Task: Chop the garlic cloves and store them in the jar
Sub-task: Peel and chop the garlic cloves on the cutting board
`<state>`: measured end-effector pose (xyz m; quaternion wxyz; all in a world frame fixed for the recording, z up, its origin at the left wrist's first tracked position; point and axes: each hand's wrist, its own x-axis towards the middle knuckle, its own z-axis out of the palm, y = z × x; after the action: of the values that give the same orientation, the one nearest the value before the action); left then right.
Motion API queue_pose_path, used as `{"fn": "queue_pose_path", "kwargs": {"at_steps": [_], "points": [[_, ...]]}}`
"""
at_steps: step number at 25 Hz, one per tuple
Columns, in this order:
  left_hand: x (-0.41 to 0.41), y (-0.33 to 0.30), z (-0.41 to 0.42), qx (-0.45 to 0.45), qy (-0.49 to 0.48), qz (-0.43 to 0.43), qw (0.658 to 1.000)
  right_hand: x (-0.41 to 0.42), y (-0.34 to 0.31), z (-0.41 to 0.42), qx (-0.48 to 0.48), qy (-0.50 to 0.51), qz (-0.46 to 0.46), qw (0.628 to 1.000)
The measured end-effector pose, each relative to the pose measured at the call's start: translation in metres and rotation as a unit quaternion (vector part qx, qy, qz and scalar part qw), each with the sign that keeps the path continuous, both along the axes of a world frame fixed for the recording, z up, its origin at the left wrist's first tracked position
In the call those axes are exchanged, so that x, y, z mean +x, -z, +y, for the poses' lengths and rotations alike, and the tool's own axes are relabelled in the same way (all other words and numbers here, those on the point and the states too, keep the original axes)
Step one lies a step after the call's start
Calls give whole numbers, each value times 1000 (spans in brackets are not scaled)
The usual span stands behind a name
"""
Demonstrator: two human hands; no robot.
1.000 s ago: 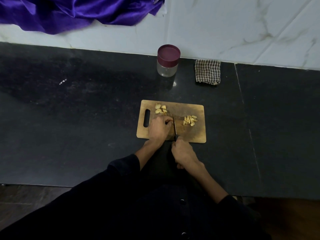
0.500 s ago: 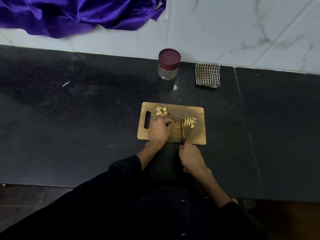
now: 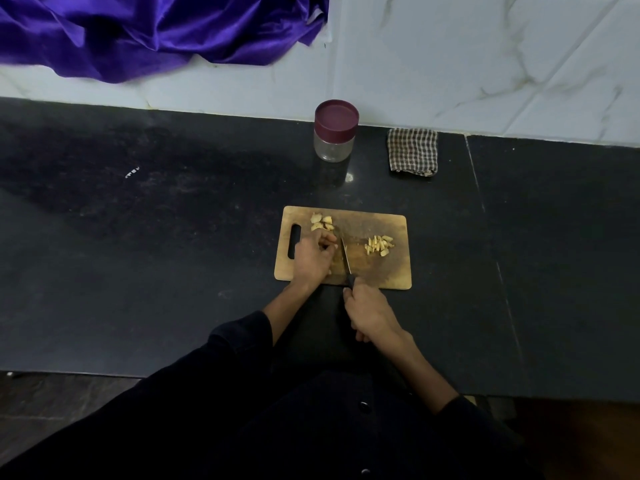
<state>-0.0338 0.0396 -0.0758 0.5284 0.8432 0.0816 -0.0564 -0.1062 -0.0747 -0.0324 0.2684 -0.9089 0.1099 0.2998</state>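
Lying near the middle of the dark tabletop [image 3: 138, 258], a wooden cutting board [image 3: 388, 271] is sitting a little way in from the near edge, its handle slot toward the left. Wide bare stretches of tabletop are lying open to the left and to the right of the board, and a narrower band is running between the board and the back edge by the white wall. In that band a clear jar [image 3: 334, 147] with its dark red lid [image 3: 336, 116] on is standing upright near the back edge, well apart from the board, and a folded checked cloth [image 3: 412, 151] is lying just to its right. A purple cloth [image 3: 145, 32] is hanging over the wall at the back left corner.

The left hand [image 3: 311, 258] is resting on the board with its fingers curled down; what it is pressing is hidden, so I cannot tell whether that grip is closed on a clove. The right hand [image 3: 370, 311] is wrapping its fingers round the handle of a knife [image 3: 345, 259], whose blade is pointing away from the person, just beside the left fingertips. Whole garlic cloves [image 3: 321, 222] are lying at the board's far left corner, touching distance from the left hand. Chopped garlic pieces [image 3: 379, 244] are lying in a small heap on the board's right half, clear of the blade.
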Motion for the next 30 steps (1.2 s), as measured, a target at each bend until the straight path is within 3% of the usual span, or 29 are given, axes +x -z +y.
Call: {"fn": "queue_pose_path", "kwargs": {"at_steps": [11,14,19,25,30], "points": [[-2,-10,-3,34,37,13,999,0,-5,-30,-44,35,-55,997],[-8,-21,-10,65,80,-23,994,-1,-8,-36,-63,33,-94,993],[-19,-40,-18,195,165,-134,958,-2,-12,-41,-65,54,-123,989],[-17,-39,-24,317,243,-116,910,-5,-13,-44,-86,61,-129,986],[-7,-33,-29,341,290,-108,887,-7,-13,-44,-71,62,-131,987]]}}
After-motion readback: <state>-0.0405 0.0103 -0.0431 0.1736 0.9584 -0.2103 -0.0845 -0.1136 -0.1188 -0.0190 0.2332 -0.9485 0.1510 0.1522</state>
